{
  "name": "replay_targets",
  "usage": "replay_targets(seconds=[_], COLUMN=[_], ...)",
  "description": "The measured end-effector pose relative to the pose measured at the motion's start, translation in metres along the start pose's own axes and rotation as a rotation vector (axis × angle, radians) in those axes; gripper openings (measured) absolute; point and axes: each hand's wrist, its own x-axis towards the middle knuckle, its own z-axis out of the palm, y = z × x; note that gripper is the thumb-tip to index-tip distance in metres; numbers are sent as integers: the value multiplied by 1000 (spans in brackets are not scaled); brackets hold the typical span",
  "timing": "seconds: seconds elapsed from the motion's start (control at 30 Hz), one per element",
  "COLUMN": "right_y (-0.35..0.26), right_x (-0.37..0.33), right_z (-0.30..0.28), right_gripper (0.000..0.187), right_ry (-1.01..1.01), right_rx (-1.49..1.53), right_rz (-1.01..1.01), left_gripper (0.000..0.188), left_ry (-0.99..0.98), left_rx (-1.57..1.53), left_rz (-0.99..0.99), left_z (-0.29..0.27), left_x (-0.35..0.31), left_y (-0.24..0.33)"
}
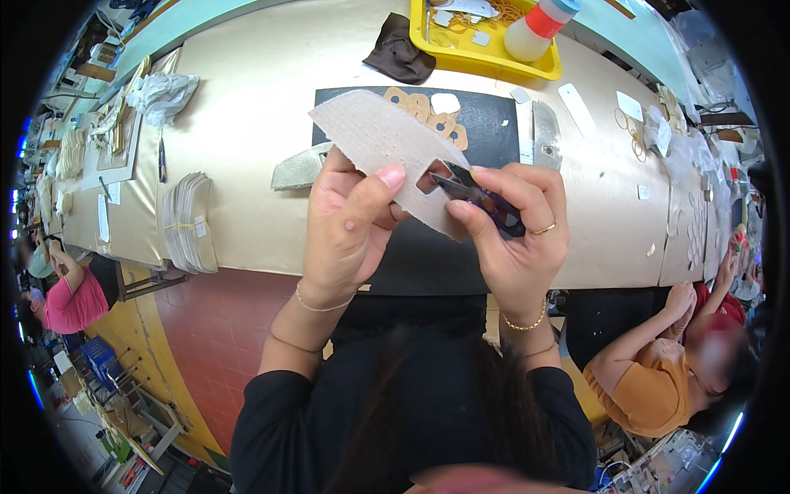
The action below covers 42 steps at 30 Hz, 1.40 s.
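Observation:
My left hand point(350, 218) grips a pale beige, textured flat panel point(374, 132) with a curved end, thumb in front and fingers behind. A squarish hole is cut near the panel's lower right end. Dark-handled thread snips point(499, 212) are in my right hand point(522, 247), their pointed blades at the hole's edge. Whether the blades touch the material, I cannot tell. Beneath the hands lies a black mat point(498, 136), with several tan cut-out pieces point(420, 105) on it, partly covered by the panel. Another similar panel point(298, 171) rests at the mat's left edge, behind my left hand.
A yellow tray point(494, 64) with a red-and-white bottle point(533, 34) stands at the back, beside a dark brown cloth item point(401, 51). To the left are a banded stack of panels point(189, 224) and a pen point(162, 160). Co-workers point(650, 379) sit on both sides.

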Motion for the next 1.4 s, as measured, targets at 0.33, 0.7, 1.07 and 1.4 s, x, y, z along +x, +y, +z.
replay_targets(seconds=[0.33, 0.7, 1.07, 1.4], right_y=[3, 0, 1, 1], right_x=[0, 4, 7, 10], right_z=[2, 1, -1, -4], right_gripper=[33, 29, 31, 30], right_ry=[-10, -1, -18, -40], right_rx=[11, -67, -128, -140], right_rz=[53, -36, -95, -119], left_gripper=[42, 44, 44, 42], left_ry=[44, 34, 42, 17], left_rx=[17, 90, 177, 227], left_rz=[18, -34, -20, -20], left_z=[4, 1, 4, 3], left_x=[-5, -6, -7, -6], left_y=[-2, 1, 4, 5])
